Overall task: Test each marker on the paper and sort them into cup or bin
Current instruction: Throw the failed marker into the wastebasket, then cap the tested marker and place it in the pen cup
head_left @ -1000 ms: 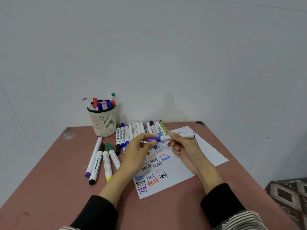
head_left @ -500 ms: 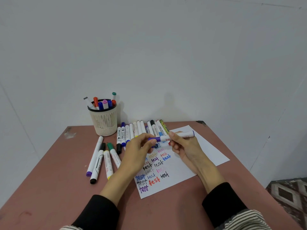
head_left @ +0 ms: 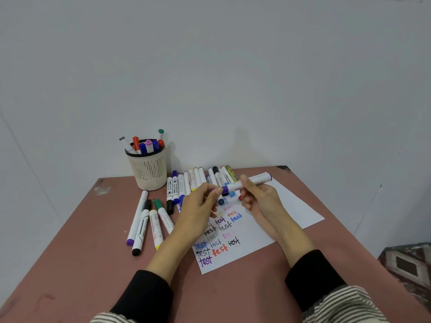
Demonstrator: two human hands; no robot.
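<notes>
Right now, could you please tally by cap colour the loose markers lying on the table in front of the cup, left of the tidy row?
Purple-capped marker: 1
Black-capped marker: 1
Yellow-capped marker: 1
Green-capped marker: 1
Total: 4

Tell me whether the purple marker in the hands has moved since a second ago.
No. The purple marker, held by the left hand and right hand, lies over the same spot at the paper's far end, below the marker row.
</notes>
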